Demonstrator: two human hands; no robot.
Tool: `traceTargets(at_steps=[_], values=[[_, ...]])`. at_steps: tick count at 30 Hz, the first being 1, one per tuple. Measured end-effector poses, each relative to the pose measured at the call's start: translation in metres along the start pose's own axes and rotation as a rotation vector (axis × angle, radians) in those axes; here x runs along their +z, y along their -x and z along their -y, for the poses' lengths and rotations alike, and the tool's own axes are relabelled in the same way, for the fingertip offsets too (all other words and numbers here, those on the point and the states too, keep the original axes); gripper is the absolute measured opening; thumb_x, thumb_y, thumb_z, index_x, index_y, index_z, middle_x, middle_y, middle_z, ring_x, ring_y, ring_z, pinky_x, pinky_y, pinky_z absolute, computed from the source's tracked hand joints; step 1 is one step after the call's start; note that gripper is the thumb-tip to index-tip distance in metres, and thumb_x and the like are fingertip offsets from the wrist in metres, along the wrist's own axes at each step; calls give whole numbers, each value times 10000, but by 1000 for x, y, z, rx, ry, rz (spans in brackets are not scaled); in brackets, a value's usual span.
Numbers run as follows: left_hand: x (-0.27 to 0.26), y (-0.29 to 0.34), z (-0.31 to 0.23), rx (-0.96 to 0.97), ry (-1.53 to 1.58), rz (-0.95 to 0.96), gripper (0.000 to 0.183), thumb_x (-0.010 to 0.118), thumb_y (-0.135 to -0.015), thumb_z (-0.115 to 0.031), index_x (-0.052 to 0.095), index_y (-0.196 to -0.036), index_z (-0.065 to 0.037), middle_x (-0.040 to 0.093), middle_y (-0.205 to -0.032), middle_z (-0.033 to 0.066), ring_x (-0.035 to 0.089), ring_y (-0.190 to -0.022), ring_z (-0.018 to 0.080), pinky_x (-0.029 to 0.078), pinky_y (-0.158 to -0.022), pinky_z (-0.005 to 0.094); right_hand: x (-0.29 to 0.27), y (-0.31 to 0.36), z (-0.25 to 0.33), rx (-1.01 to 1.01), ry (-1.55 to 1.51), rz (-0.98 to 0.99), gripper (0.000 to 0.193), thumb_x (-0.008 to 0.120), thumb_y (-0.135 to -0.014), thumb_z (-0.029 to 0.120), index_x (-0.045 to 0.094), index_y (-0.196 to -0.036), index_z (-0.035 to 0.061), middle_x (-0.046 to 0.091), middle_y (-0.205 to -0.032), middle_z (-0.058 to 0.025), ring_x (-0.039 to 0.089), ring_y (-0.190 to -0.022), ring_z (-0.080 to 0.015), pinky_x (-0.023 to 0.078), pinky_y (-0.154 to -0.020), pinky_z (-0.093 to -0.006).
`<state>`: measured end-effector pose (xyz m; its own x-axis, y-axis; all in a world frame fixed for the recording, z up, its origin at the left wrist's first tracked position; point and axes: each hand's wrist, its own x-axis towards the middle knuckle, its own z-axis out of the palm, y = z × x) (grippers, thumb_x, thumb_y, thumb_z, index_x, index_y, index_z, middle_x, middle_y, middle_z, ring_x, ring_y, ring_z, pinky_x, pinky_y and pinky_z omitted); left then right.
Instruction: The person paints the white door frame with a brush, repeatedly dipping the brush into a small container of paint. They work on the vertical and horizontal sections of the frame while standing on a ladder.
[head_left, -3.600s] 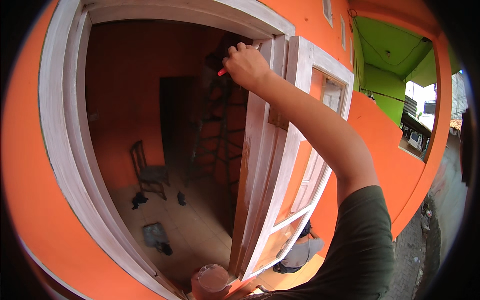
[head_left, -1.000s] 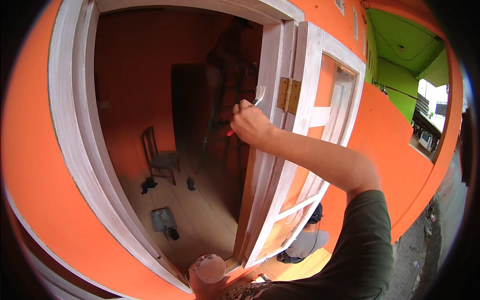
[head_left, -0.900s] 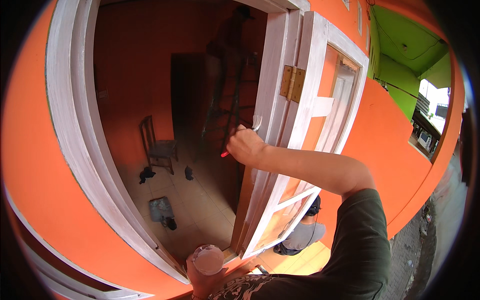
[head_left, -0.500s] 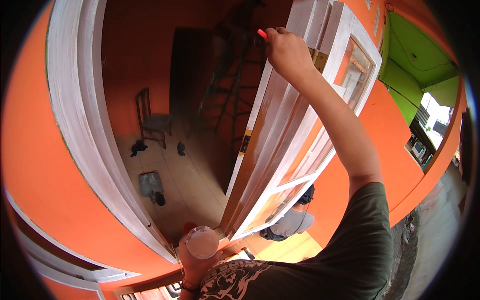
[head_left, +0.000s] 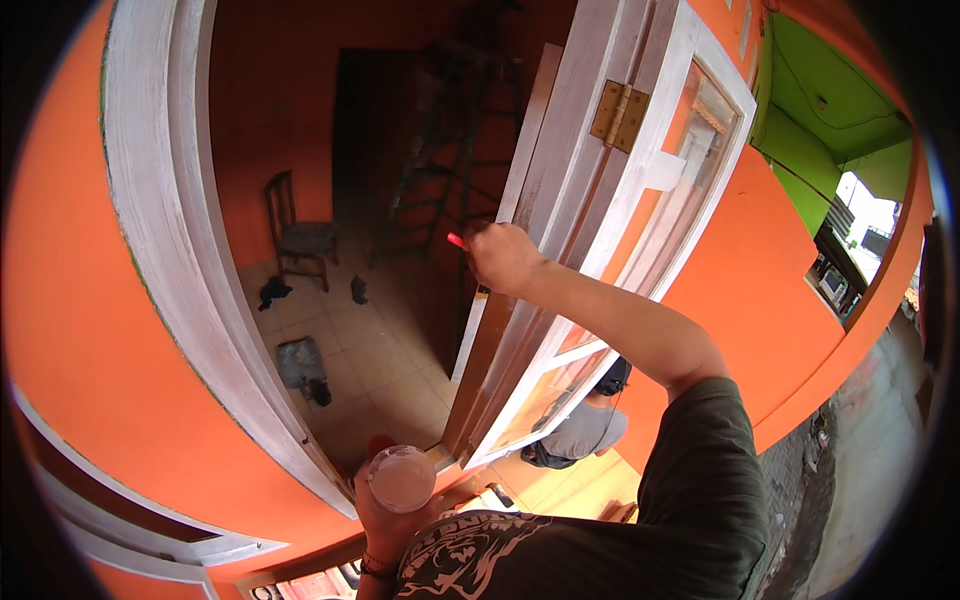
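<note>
Cradling a cup of pale paint [head_left: 402, 480] near the lower edge, your left hand [head_left: 378, 515] is curling its fingers around the side. Farther up, your right hand [head_left: 503, 260] is gripping a red-handled paintbrush [head_left: 457, 241], its fingers folding together on the handle, at the whitish window jamb [head_left: 565, 165]; whether the hidden bristles are touching it, I cannot tell. Beyond, a brass hinge [head_left: 619, 117] is holding the glazed casement [head_left: 665, 112], a grey-shirted person [head_left: 585, 430] is showing below, and a wooden chair [head_left: 306, 238] is standing near a ladder [head_left: 425, 190].
</note>
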<state>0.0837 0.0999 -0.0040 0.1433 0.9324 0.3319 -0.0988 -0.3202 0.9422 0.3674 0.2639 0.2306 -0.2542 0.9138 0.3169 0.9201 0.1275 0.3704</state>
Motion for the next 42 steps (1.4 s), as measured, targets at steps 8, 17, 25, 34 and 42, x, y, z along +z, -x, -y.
traceTargets(at_steps=[8,17,25,34,42], values=[[-10,11,-4,18,-121,-24,900,951,-561,-141,451,-1297,-5,622,-1221,140,631,-1098,236,519,-951,371,-126,-24,-64,177,212,-629,175,638,-826,23,663,-997,49,677,-924,-152,682,-840,-370,571,-716,-474],[-25,30,-5,8,-191,-57,933,987,-559,-186,447,-1297,-3,629,-1195,142,639,-1082,246,528,-937,377,31,36,0,-143,544,-116,130,648,-827,165,748,-844,85,648,-913,-124,651,-864,-280,554,-706,-365],[-36,52,13,-76,-114,-68,956,977,-540,-157,439,-1315,2,602,-1238,143,607,-1145,254,502,-983,389,-12,-18,-28,185,7,-179,159,665,-888,168,647,-946,21,699,-826,-194,690,-788,-399,571,-734,-491],[-46,66,5,-128,-161,-84,948,955,-522,-118,441,-1311,-9,579,-1258,141,595,-1160,253,493,-1002,396,-83,-22,-38,-25,423,-656,139,642,-840,131,698,-965,108,629,-954,-96,626,-919,-285,557,-690,-417],[-49,65,10,-82,-101,-130,918,959,-531,-132,456,-1291,-20,591,-1235,130,606,-1137,253,500,-984,393,68,39,20,-156,372,38,166,611,-861,168,760,-842,97,681,-879,-121,677,-829,-290,550,-694,-374]])
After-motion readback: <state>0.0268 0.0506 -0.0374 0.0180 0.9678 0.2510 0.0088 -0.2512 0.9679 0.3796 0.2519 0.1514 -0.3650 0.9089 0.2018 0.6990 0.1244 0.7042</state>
